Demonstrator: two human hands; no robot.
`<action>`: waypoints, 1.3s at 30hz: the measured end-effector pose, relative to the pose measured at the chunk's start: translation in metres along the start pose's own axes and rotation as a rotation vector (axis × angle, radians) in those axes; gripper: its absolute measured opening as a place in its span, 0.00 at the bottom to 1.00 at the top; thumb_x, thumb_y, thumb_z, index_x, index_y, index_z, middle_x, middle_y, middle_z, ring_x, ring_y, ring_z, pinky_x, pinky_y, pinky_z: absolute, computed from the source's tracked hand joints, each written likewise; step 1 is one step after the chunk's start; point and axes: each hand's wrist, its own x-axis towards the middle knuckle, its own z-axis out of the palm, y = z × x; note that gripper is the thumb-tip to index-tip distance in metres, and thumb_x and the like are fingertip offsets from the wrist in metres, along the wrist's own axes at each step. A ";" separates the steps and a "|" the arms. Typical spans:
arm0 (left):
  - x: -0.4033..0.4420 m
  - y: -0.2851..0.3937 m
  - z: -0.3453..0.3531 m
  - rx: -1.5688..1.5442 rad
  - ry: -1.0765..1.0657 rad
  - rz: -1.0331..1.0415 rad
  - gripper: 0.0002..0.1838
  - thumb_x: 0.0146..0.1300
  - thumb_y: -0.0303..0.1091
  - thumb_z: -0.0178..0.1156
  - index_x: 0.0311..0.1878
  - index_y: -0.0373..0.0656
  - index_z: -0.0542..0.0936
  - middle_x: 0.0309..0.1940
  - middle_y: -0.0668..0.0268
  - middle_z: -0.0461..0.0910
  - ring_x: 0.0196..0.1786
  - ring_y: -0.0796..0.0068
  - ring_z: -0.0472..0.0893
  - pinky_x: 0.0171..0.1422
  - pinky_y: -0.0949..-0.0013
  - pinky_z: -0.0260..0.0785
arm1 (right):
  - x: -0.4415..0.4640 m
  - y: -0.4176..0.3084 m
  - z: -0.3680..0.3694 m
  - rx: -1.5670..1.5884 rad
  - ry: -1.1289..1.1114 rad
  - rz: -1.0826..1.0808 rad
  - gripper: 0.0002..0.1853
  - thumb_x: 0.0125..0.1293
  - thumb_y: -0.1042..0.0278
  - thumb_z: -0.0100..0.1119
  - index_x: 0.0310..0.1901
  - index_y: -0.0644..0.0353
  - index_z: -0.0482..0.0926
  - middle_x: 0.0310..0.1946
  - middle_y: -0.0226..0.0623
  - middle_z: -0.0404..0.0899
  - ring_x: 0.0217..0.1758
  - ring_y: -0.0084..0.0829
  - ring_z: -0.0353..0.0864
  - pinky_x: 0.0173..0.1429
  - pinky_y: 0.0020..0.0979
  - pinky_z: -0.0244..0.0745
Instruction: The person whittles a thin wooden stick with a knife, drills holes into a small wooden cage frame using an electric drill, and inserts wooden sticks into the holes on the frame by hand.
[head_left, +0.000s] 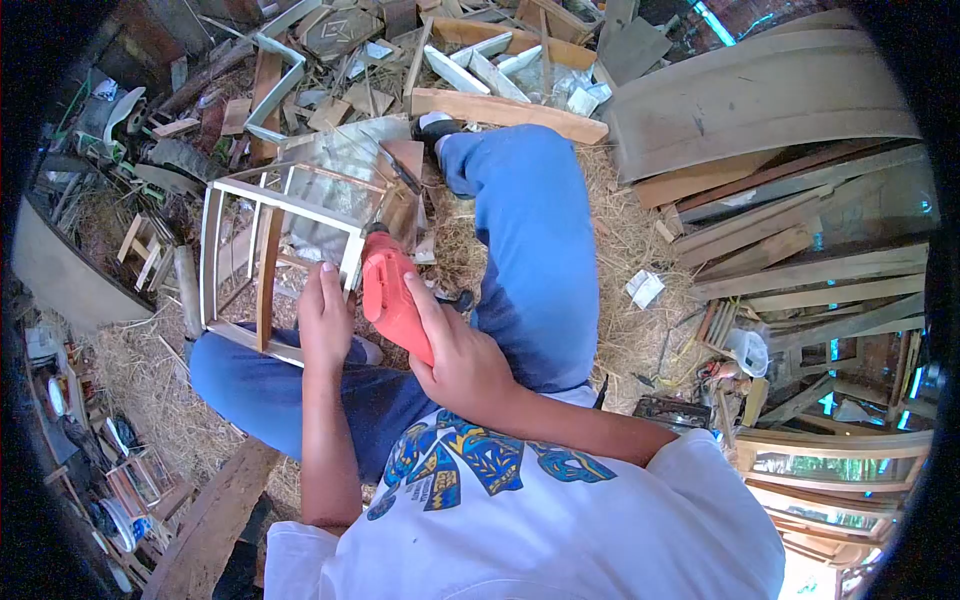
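Drill [386, 288] in right hand's [464, 364] closed grip, left hand [326, 320] at wooden frame [290, 207], grip unclear

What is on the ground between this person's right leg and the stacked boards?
A white scrap lies on the straw between the right leg and the boards, in the head view.

Small lettering [441, 495] on the white shirt [570, 530], on the body side of the right hand [465, 365], is too small to read.
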 end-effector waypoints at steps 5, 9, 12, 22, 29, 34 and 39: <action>0.004 -0.008 0.002 -0.031 0.003 -0.022 0.24 0.82 0.46 0.42 0.37 0.34 0.75 0.22 0.66 0.71 0.24 0.76 0.70 0.29 0.67 0.65 | -0.001 0.003 -0.001 0.047 0.015 -0.015 0.49 0.57 0.73 0.65 0.78 0.65 0.49 0.48 0.59 0.78 0.48 0.57 0.81 0.53 0.50 0.77; 0.008 -0.016 0.005 -0.032 0.006 -0.090 0.24 0.82 0.46 0.43 0.36 0.34 0.75 0.20 0.64 0.71 0.23 0.73 0.71 0.29 0.66 0.65 | -0.001 0.007 0.001 0.048 0.038 -0.034 0.48 0.58 0.73 0.64 0.78 0.65 0.48 0.47 0.58 0.78 0.46 0.56 0.82 0.52 0.49 0.79; 0.003 -0.006 0.004 0.018 0.037 -0.035 0.24 0.82 0.46 0.43 0.36 0.34 0.75 0.20 0.65 0.71 0.23 0.74 0.71 0.28 0.66 0.66 | -0.004 0.006 -0.002 0.042 -0.008 0.016 0.46 0.59 0.74 0.63 0.78 0.62 0.51 0.49 0.56 0.79 0.46 0.55 0.83 0.48 0.47 0.80; 0.002 -0.003 0.004 -0.006 0.055 -0.029 0.24 0.81 0.47 0.44 0.38 0.34 0.76 0.22 0.66 0.70 0.25 0.77 0.72 0.29 0.68 0.68 | -0.008 0.007 -0.006 0.065 -0.029 0.054 0.45 0.59 0.75 0.61 0.78 0.62 0.52 0.57 0.59 0.77 0.51 0.56 0.82 0.52 0.47 0.79; 0.006 -0.014 0.006 -0.066 0.028 -0.041 0.25 0.79 0.48 0.49 0.37 0.33 0.76 0.22 0.64 0.72 0.26 0.76 0.71 0.31 0.66 0.67 | -0.005 0.013 -0.003 0.070 0.041 -0.002 0.48 0.59 0.72 0.63 0.79 0.61 0.49 0.50 0.58 0.79 0.47 0.57 0.83 0.48 0.51 0.81; 0.001 0.009 0.002 0.187 -0.007 0.094 0.26 0.70 0.51 0.63 0.34 0.32 0.77 0.21 0.63 0.72 0.26 0.76 0.70 0.31 0.66 0.65 | -0.005 0.008 -0.008 0.101 -0.048 0.068 0.45 0.59 0.76 0.61 0.78 0.63 0.52 0.64 0.60 0.73 0.57 0.56 0.81 0.56 0.46 0.80; 0.003 0.001 0.005 0.039 -0.011 0.045 0.26 0.66 0.52 0.67 0.33 0.33 0.78 0.22 0.59 0.76 0.25 0.75 0.71 0.31 0.65 0.67 | -0.003 0.015 -0.001 0.075 0.050 -0.041 0.48 0.59 0.71 0.63 0.79 0.59 0.48 0.48 0.57 0.79 0.45 0.57 0.83 0.47 0.51 0.80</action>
